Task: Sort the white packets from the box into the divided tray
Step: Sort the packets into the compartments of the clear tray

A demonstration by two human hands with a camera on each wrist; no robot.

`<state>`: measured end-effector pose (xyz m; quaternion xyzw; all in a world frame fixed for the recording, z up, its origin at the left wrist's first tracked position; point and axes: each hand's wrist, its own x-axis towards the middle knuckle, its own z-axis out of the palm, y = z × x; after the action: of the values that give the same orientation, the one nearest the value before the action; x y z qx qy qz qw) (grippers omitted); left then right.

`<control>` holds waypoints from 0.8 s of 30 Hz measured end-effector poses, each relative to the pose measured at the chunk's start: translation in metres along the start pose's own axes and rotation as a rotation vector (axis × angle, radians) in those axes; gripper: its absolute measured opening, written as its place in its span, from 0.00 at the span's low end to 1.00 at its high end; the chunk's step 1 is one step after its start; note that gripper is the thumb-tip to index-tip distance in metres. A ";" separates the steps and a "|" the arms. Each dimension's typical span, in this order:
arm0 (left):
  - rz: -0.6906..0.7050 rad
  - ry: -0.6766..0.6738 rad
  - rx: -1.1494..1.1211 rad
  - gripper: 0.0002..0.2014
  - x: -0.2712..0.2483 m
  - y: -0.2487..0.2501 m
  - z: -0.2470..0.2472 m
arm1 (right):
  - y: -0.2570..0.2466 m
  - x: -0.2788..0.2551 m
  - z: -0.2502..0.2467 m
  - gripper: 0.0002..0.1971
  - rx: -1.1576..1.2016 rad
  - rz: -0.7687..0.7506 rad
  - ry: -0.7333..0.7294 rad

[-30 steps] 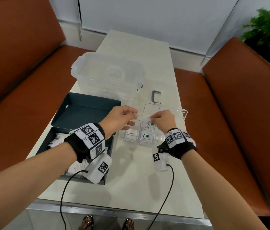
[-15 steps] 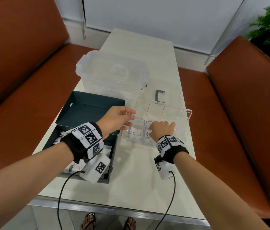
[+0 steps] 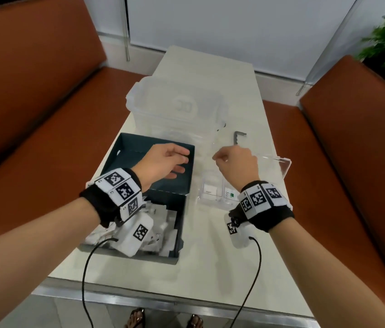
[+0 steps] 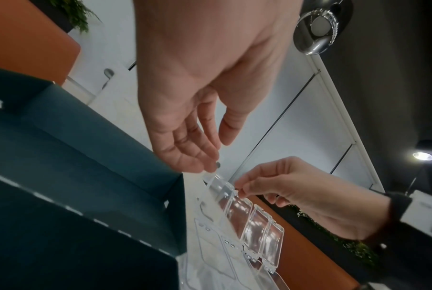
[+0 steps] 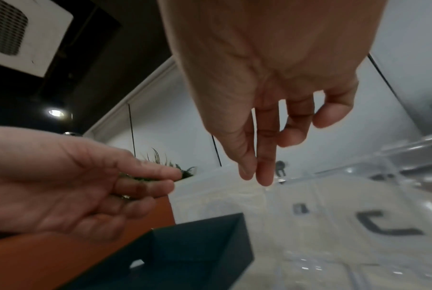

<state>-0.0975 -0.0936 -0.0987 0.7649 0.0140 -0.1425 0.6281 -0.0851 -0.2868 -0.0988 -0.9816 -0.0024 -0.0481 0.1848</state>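
Right hand: you are holding your right hand (image 3: 236, 165) above the far part of the divided tray (image 3: 212, 200), thumb and forefinger pressed together at the edge of its clear hinged lid (image 4: 257, 221); whether they are actually pinching that edge, you cannot tell from these views.
Left hand: you are hovering your left hand (image 3: 163, 162) over the raised flap of the dark box (image 3: 179, 223), fingers relaxed and slightly spread, gripping nothing.
Lid: it is standing open, tilted up along the tray's far side, just under your right fingertips.
Tray: it is sitting on the table (image 3: 210, 256) just right of the box, with one white packet (image 3: 210, 189) lying in a near compartment and a green-marked packet (image 3: 230, 194) in the compartment beside it.
Box: the loose white packets (image 3: 163, 223) are lying piled in its near half, partly under your left wrist.
Beyond: a large clear container (image 3: 177, 107) is standing past the box, and a small dark bracket (image 3: 240, 136) is lying on the table past the tray.
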 end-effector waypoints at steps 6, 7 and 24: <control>0.045 0.050 0.165 0.08 -0.008 -0.019 -0.039 | -0.058 -0.011 0.021 0.11 0.208 -0.228 -0.211; 0.063 0.067 0.231 0.08 -0.010 -0.025 -0.049 | -0.068 -0.015 0.027 0.11 0.188 -0.269 -0.269; -0.330 0.023 0.444 0.30 -0.036 -0.080 -0.137 | -0.132 -0.046 0.104 0.33 -0.448 -0.512 -0.732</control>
<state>-0.1203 0.0612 -0.1435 0.8727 0.1141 -0.2339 0.4130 -0.1240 -0.1258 -0.1517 -0.9175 -0.2977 0.2566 -0.0614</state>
